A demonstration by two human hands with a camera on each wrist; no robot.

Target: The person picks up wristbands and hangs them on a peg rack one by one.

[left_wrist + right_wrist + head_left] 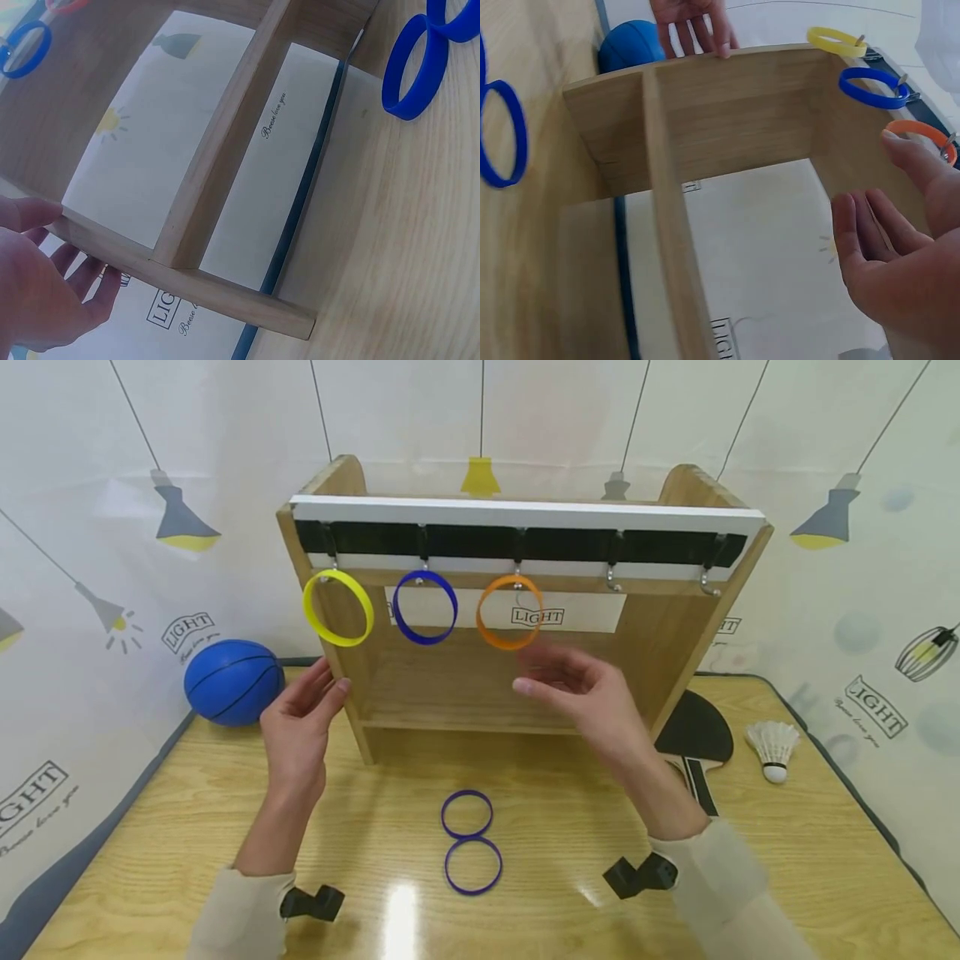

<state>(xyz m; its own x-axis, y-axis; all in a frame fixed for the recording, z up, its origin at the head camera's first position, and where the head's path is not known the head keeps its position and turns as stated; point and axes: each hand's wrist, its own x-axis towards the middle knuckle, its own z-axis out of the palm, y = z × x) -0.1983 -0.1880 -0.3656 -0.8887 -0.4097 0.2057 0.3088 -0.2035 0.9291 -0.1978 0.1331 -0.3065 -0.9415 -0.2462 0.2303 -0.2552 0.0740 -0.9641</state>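
Observation:
A wooden shelf (480,724) carries a rail of metal hooks along its top front. On three hooks hang a yellow ring (338,642), a blue ring (425,641) and an orange ring (510,646). My left hand (297,727) holds the shelf's left side panel (232,292), thumb on one face and fingers on the other. Just below the orange ring, my right hand (592,693) has its fingers loosely bent with nothing between them. Right wrist view: the thumb is close to the orange ring (919,127); contact is unclear.
Two dark blue rings (473,865) lie touching on the table (555,877) before the shelf. Left of it is a blue basketball (234,682). A black paddle (696,727) and a shuttlecock (773,747) lie to its right. Two hooks (613,578) at the right bear no rings.

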